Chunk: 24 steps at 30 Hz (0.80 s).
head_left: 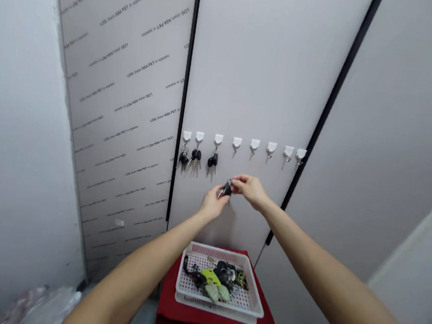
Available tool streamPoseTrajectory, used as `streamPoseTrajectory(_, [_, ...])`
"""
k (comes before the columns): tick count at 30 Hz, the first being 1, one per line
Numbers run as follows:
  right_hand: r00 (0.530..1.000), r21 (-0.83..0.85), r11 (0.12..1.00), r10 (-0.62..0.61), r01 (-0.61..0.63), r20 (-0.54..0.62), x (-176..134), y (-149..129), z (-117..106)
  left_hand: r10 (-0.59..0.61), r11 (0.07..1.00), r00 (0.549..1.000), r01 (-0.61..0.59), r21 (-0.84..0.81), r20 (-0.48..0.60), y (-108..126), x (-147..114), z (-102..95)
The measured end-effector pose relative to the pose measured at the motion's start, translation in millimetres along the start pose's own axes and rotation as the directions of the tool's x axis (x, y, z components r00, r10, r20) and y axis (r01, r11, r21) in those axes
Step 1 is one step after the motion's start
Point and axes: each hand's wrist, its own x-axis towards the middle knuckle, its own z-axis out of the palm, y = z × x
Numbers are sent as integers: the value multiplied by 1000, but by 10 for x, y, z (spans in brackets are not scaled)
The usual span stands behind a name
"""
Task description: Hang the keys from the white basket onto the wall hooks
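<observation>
Both hands meet in front of the white cabinet door, below a row of white hooks. My left hand (213,202) is closed around a bunch of black-headed keys (226,188). From the right, my right hand (249,188) pinches the top of the same bunch, where its ring seems to be; the ring is too small to make out. Bunches of black keys hang on the three leftmost hooks, among them one bunch (212,159) on the third hook (218,140). The hooks farther right, such as the fourth hook (236,143), carry no keys.
Below my hands a white perforated basket (224,313) stands on a red box (170,295). Inside lie several keys and keyrings, with a yellow-green piece (209,277) and pale green pieces (223,293). Crumpled plastic (47,309) lies at the lower left.
</observation>
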Motion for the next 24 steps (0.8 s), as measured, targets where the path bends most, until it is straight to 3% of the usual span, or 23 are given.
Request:
streamPoseTrajectory(4, [982,126,987,-75,98,-171,300,-333,-45,47,998,995,-43,46,-87,354,355,-37])
streamPoseTrajectory(9, [944,92,993,-43,77,-327,617,-428,-99,86,980,989,-62,191,-120,581,552,-73])
streamPoseTrajectory(16, [936,11,1000,13,-9,-352,760,-335,-16,35,958,996,-12,285,-76,453,599,-115])
streamPoseTrajectory(20, [927,-82,997,-33,3,-373,730,-280,-46,5,960,999,10,281,-54,375,534,-136])
streamPoseTrajectory(24, [924,-264,964,-125,27,-361,458,76,-154,-59,977,998,58,206,-1,182,317,-138])
